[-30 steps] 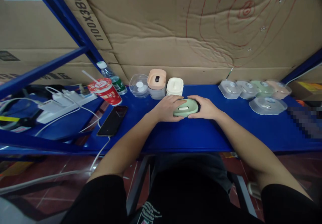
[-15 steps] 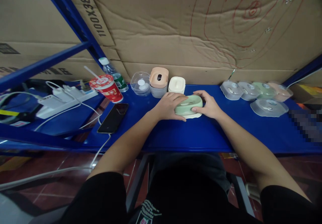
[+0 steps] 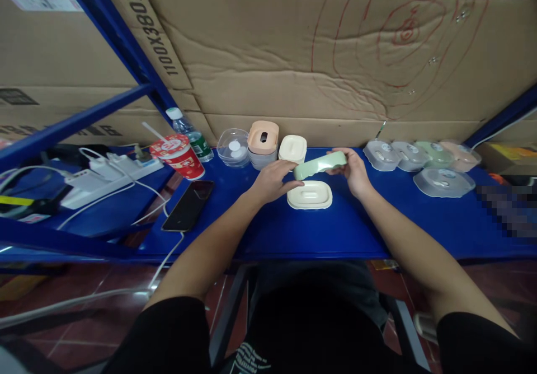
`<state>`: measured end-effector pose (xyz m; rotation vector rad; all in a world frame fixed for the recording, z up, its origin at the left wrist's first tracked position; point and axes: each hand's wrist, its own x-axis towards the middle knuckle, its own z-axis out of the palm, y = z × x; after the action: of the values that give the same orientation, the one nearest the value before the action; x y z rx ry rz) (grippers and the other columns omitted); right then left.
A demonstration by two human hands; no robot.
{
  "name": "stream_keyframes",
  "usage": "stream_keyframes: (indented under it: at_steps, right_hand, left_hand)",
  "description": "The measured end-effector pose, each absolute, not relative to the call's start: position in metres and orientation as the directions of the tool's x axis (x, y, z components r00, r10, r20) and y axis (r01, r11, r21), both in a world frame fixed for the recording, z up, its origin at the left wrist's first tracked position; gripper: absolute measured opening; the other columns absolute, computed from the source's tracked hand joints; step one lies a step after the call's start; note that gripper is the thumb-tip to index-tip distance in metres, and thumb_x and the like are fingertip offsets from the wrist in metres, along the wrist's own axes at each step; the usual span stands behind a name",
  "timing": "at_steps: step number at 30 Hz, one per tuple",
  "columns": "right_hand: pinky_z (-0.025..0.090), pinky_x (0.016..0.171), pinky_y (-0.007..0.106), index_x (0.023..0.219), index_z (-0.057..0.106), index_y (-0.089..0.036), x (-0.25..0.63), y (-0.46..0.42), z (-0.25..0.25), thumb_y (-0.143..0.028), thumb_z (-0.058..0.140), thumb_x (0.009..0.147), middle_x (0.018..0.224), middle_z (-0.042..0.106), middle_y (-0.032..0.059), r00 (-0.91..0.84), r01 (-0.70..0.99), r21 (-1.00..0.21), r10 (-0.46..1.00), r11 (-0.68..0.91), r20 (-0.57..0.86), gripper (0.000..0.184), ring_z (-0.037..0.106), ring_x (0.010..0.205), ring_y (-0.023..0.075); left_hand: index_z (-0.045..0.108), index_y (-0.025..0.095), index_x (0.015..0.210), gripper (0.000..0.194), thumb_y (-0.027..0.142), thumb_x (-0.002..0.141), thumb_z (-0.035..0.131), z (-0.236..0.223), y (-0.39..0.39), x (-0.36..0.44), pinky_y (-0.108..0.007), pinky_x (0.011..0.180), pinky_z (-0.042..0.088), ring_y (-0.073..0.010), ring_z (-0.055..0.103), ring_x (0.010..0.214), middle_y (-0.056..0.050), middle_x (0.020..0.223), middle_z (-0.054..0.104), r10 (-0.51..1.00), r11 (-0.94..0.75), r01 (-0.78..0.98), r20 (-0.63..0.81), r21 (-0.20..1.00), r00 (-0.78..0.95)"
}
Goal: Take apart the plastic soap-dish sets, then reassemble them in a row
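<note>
Between my two hands I hold a light green plastic cover piece (image 3: 319, 165), raised and tilted with its right end higher. My left hand (image 3: 274, 181) is closed on its left end, thumb beneath. My right hand (image 3: 352, 171) grips the other end, its fingertips partly behind the piece. Just below, a cream oval base (image 3: 310, 196) with a raised middle lies on the blue table. Behind the green piece stand a cream container (image 3: 292, 148) and a peach lid piece with a dark slot (image 3: 263, 137) on stacked grey parts.
At the left are a clear container (image 3: 233, 149), a red paper cup (image 3: 178, 158), a water bottle (image 3: 193, 139), a phone (image 3: 188, 206) and a power strip (image 3: 111, 178) with cables. Several lidded boxes (image 3: 415, 154) and a clear lid (image 3: 444, 182) stand at the right. Cardboard (image 3: 260, 55) walls the back.
The green piece has been lifted off the cream base and tilted on edge between both hands. The base now shows fully on the table. The camera view has shifted slightly.
</note>
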<state>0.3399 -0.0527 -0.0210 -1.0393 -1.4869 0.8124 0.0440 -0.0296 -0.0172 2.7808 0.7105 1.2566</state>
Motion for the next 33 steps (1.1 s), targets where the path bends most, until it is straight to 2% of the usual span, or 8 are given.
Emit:
stream_keyframes:
  at_steps: [3, 9, 13, 16, 20, 24, 29, 33]
  right_hand:
    - [0.068, 0.077, 0.045, 0.148, 0.053, -0.028, 0.344, -0.048, -0.023, -0.091, 0.035, 0.094, 0.147, 0.066, 0.0184, 0.022, 0.181, -0.902, 0.916, 0.391, 0.401, 0.085, 0.08, 0.086, 0.0242]
    - [0.066, 0.086, 0.049, 0.135, 0.065, -0.026, 0.339, -0.053, -0.026, -0.076, 0.072, 0.085, 0.124, 0.077, 0.0122, -0.103, 0.433, -0.793, 0.898, 0.428, 0.428, 0.071, 0.077, 0.091, 0.0259]
    - [0.063, 0.097, 0.055, 0.133, 0.07, -0.025, 0.327, -0.064, -0.027, -0.064, 0.074, 0.09, 0.124, 0.077, 0.013, -0.394, 0.564, -0.608, 0.829, 0.559, 0.397, 0.059, 0.076, 0.105, 0.0312]
    - [0.06, 0.102, 0.056, 0.138, 0.07, -0.024, 0.322, -0.069, -0.025, -0.061, 0.072, 0.093, 0.129, 0.075, 0.0138, -0.5, 0.59, -0.533, 0.793, 0.607, 0.35, 0.058, 0.074, 0.114, 0.0334]
    - [0.056, 0.109, 0.058, 0.143, 0.068, -0.024, 0.326, -0.067, -0.023, -0.063, 0.073, 0.092, 0.134, 0.074, 0.0146, -0.559, 0.615, -0.492, 0.781, 0.617, 0.28, 0.064, 0.07, 0.126, 0.0361]
    - [0.052, 0.114, 0.062, 0.146, 0.067, -0.026, 0.333, -0.066, -0.019, -0.07, 0.085, 0.078, 0.143, 0.071, 0.0148, -0.625, 0.619, -0.468, 0.757, 0.63, 0.192, 0.083, 0.066, 0.133, 0.0395]
    - [0.048, 0.119, 0.064, 0.152, 0.064, -0.032, 0.336, -0.068, -0.017, -0.073, 0.092, 0.066, 0.151, 0.067, 0.0114, -0.682, 0.59, -0.473, 0.717, 0.654, 0.141, 0.099, 0.06, 0.142, 0.0419]
    - [0.046, 0.121, 0.066, 0.156, 0.061, -0.031, 0.338, -0.067, -0.021, -0.069, 0.093, 0.066, 0.154, 0.065, 0.011, -0.671, 0.61, -0.463, 0.73, 0.643, 0.129, 0.102, 0.059, 0.144, 0.0431]
  left_hand:
    - [0.07, 0.024, 0.12, 0.049, 0.068, 0.1, 0.064, -0.016, -0.022, 0.036, -0.047, 0.097, 0.059, -0.0278, 0.073, 0.108, -0.011, 0.113, 0.078, 0.484, -0.82, 0.515, 0.784, 0.249, 0.39]
    - [0.073, 0.028, 0.123, 0.037, 0.051, 0.094, 0.077, -0.013, 0.006, 0.003, -0.055, 0.111, 0.049, -0.033, 0.063, 0.121, -0.011, 0.123, 0.069, 0.455, -0.604, 0.739, 0.891, 0.297, 0.014]
    - [0.076, 0.028, 0.126, 0.038, 0.036, 0.089, 0.08, -0.021, 0.025, -0.003, -0.058, 0.113, 0.045, -0.0352, 0.058, 0.121, -0.013, 0.12, 0.063, 0.496, -0.569, 0.764, 0.868, 0.303, 0.025]
    - [0.074, 0.028, 0.136, 0.046, 0.037, 0.091, 0.077, -0.024, 0.03, 0.001, -0.06, 0.116, 0.041, -0.0364, 0.055, 0.123, -0.015, 0.125, 0.059, 0.567, -0.567, 0.755, 0.821, 0.33, 0.067]
    - [0.069, 0.024, 0.145, 0.057, 0.052, 0.095, 0.072, -0.024, 0.028, 0.005, -0.064, 0.122, 0.034, -0.04, 0.049, 0.134, -0.02, 0.137, 0.054, 0.578, -0.585, 0.745, 0.809, 0.32, 0.106]
    - [0.068, 0.024, 0.145, 0.055, 0.054, 0.1, 0.063, -0.023, 0.026, 0.005, -0.064, 0.126, 0.03, -0.0405, 0.044, 0.143, -0.02, 0.146, 0.052, 0.585, -0.591, 0.741, 0.802, 0.319, 0.122]
    - [0.072, 0.025, 0.134, 0.044, 0.047, 0.096, 0.07, -0.026, 0.025, 0.006, -0.062, 0.124, 0.036, -0.0387, 0.048, 0.141, -0.018, 0.142, 0.055, 0.569, -0.599, 0.724, 0.818, 0.342, 0.086]
    - [0.07, 0.021, 0.13, 0.048, 0.046, 0.09, 0.078, -0.027, 0.025, 0.006, -0.064, 0.123, 0.037, -0.0396, 0.052, 0.138, -0.02, 0.139, 0.056, 0.57, -0.574, 0.724, 0.822, 0.382, 0.018]
